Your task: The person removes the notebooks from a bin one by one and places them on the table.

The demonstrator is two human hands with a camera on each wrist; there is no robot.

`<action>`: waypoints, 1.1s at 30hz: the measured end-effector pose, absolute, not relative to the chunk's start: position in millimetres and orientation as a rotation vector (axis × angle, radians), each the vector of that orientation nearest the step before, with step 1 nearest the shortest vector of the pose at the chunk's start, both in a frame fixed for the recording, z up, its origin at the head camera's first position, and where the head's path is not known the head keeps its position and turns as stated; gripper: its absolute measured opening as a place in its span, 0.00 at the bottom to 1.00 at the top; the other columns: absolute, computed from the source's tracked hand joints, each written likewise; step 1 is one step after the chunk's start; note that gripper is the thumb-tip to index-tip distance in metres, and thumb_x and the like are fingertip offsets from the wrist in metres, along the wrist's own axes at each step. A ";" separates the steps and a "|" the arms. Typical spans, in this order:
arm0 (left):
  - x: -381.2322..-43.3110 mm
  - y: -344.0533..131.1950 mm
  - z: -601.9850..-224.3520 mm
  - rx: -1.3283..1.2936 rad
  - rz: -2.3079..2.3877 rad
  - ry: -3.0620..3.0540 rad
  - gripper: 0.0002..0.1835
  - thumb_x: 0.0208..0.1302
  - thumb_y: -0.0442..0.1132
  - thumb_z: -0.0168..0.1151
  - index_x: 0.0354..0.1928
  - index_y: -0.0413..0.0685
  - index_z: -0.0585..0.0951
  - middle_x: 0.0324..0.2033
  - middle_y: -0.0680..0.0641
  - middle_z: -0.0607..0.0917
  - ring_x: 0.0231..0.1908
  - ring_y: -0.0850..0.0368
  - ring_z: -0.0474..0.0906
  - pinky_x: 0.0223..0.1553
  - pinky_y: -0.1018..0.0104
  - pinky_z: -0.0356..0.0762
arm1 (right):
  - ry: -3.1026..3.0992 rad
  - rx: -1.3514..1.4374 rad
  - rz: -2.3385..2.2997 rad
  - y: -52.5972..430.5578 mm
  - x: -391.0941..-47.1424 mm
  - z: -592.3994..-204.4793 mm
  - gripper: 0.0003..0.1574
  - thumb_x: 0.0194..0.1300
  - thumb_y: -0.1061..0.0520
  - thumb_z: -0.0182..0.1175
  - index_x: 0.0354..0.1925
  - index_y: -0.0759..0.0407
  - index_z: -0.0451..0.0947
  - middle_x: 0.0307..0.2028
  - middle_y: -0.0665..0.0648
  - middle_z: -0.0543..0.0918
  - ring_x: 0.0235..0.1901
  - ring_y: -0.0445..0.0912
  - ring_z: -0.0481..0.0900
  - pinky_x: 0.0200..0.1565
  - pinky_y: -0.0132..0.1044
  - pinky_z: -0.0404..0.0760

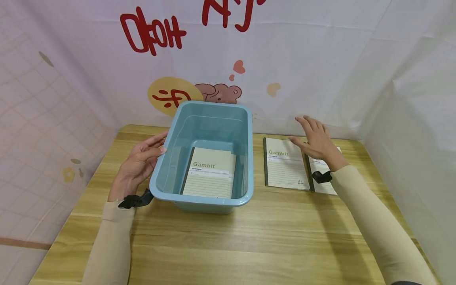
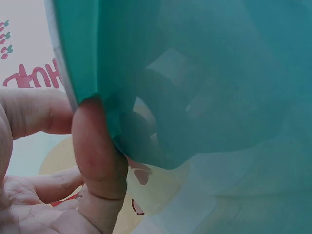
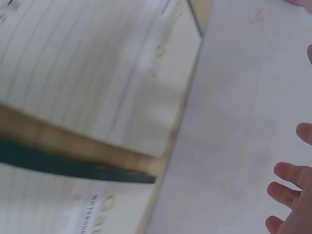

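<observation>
A light blue plastic bin (image 1: pixel 204 201) stands on the table at centre left. My left hand (image 1: pixel 139 164) grips its left rim, and the left wrist view has the thumb and fingers on either side of the bin wall (image 2: pixel 204 112). Inside the bin lies a Gambit notebook (image 1: pixel 206 182) over another that peeks out at its right. My right hand (image 1: pixel 315 140) hovers with fingers spread over two more notebooks. The left one (image 1: pixel 285 170) lies face up; the right one (image 1: pixel 324 186) is partly hidden by the hand and wrist.
The wooden table (image 1: pixel 249 245) reaches back to a white printed curtain (image 1: pixel 303 51) with red lettering and a cartoon bear. More white cloth hangs on both sides. Each wrist wears a black strap (image 1: pixel 135 201).
</observation>
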State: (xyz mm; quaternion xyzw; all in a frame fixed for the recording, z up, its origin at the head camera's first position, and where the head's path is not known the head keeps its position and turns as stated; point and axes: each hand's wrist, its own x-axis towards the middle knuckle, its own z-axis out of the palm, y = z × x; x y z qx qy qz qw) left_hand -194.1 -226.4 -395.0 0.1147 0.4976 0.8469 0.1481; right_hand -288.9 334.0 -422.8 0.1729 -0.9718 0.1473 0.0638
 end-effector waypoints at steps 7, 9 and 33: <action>-194.3 -226.1 -394.7 0.337 2.438 1.425 0.35 0.73 0.21 0.51 0.78 0.30 0.52 0.59 0.45 0.81 0.49 0.58 0.87 0.48 0.68 0.88 | -2.868 0.567 0.414 314.0 -286.9 -401.0 0.51 0.72 0.29 0.53 0.81 0.49 0.51 0.79 0.68 0.53 0.78 0.66 0.49 0.73 0.70 0.48; -194.1 -226.3 -394.5 0.338 2.436 1.427 0.35 0.73 0.21 0.51 0.78 0.30 0.52 0.59 0.45 0.81 0.49 0.58 0.87 0.48 0.68 0.88 | -2.853 0.577 0.413 307.7 -286.5 -394.5 0.52 0.71 0.28 0.54 0.81 0.48 0.51 0.79 0.68 0.52 0.78 0.65 0.49 0.73 0.70 0.48; -194.0 -225.4 -394.8 0.337 2.443 1.418 0.32 0.73 0.21 0.51 0.76 0.33 0.57 0.57 0.45 0.82 0.48 0.58 0.87 0.47 0.68 0.89 | -2.879 0.710 0.397 224.2 -282.4 -330.7 0.55 0.68 0.23 0.52 0.82 0.39 0.46 0.82 0.61 0.47 0.81 0.60 0.41 0.77 0.70 0.31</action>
